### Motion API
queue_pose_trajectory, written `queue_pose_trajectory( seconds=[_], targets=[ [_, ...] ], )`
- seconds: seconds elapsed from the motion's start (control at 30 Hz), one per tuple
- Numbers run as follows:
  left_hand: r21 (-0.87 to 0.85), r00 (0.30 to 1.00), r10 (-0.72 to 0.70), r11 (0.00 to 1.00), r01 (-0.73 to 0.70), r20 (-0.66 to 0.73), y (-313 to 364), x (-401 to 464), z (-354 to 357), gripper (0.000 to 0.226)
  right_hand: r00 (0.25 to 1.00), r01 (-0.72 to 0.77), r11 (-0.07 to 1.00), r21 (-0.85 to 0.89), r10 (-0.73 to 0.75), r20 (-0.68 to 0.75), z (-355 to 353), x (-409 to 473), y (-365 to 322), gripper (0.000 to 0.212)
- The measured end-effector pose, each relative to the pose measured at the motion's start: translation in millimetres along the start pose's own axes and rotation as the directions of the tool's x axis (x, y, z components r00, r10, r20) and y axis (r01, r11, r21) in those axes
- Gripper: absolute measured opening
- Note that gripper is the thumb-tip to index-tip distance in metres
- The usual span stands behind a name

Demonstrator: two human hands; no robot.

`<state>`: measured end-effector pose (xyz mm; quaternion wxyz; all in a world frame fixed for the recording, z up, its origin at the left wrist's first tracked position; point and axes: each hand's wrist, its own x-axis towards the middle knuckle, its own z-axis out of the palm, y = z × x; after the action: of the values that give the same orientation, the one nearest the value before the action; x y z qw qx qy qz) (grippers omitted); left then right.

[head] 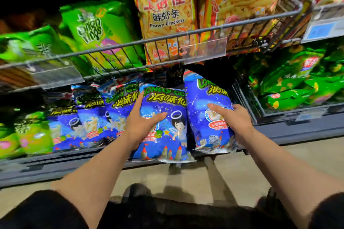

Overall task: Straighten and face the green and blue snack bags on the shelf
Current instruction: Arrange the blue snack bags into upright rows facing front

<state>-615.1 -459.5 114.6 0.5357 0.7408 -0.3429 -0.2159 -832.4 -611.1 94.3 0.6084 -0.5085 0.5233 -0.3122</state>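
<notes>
A row of blue snack bags stands on the lower shelf (279, 134). My left hand (143, 122) grips the left edge of the front middle blue bag (167, 135), thumb across its face. My right hand (232, 117) holds the right side of the neighbouring blue bag (202, 109), which faces forward and leans slightly. More blue bags (89, 122) stand to the left, overlapping one another. Green bags (31, 135) sit at the far left of the same shelf.
A wire basket shelf (167, 37) above holds green onion-ring bags (96, 31) and orange prawn cracker bags (167, 16). Green chip bags (297, 80) fill a bin at right. Clear price-tag holders (204, 50) hang off the wire rail. The floor lies below.
</notes>
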Motion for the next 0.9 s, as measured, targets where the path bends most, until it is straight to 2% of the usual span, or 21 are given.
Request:
queue_pose_trajectory(
  seconds=[0.1,0.23,0.3,0.37,0.47,0.6,0.67,0.73,0.8,0.9],
  targets=[
    [0.026,1.000,-0.024,0.999,0.025,-0.019,1.8,-16.5,-49.3,0.096,0.997,0.023,0.998,-0.067,-0.018,0.077,25.6,-11.9,-7.3,0.100],
    [-0.006,0.996,-0.036,0.999,0.035,-0.078,-0.9,-41.1,-107.2,0.089,0.990,0.125,0.970,-0.207,-0.109,0.085,70.4,-41.6,-23.2,0.111],
    [-0.033,0.994,-0.042,0.999,0.038,-0.104,-8.6,-50.7,-129.1,0.092,0.984,0.176,0.940,-0.291,-0.157,0.088,90.9,-60.2,-32.5,0.100],
    [-0.042,0.987,-0.039,0.999,0.033,-0.158,-19.0,-53.6,-145.0,0.096,0.981,0.195,0.906,-0.376,-0.187,0.060,106.3,-70.3,-37.6,0.090],
    [-0.039,0.961,-0.042,0.999,0.033,-0.272,-31.8,-48.3,-157.9,0.102,0.978,0.185,0.883,-0.432,-0.210,-0.010,118.4,-74.0,-41.2,0.093],
    [-0.031,0.898,-0.057,0.998,0.048,-0.436,-51.5,-25.5,-172.0,0.121,0.963,0.175,0.857,-0.484,-0.252,-0.099,120.5,-67.0,-39.8,0.087],
    [-0.049,0.879,-0.067,0.998,0.050,-0.471,-50.0,-15.9,-179.3,0.113,0.940,0.246,0.849,-0.468,-0.327,-0.099,127.2,-65.8,-35.0,0.082],
    [-0.095,0.885,-0.092,0.994,0.054,-0.456,-58.0,-3.0,-191.0,0.095,0.922,0.311,0.845,-0.435,-0.379,-0.076,139.5,-67.2,-26.4,0.076],
    [-0.143,0.917,-0.139,0.985,0.091,-0.374,-61.5,4.5,-199.4,0.077,0.915,0.332,0.843,-0.424,-0.397,-0.073,152.0,-67.4,-17.8,0.072],
    [-0.201,0.952,-0.229,0.961,0.188,-0.203,-59.2,10.0,-192.7,0.054,0.910,0.295,0.863,-0.411,-0.385,-0.154,156.5,-59.3,-8.9,0.072]
  ],
)
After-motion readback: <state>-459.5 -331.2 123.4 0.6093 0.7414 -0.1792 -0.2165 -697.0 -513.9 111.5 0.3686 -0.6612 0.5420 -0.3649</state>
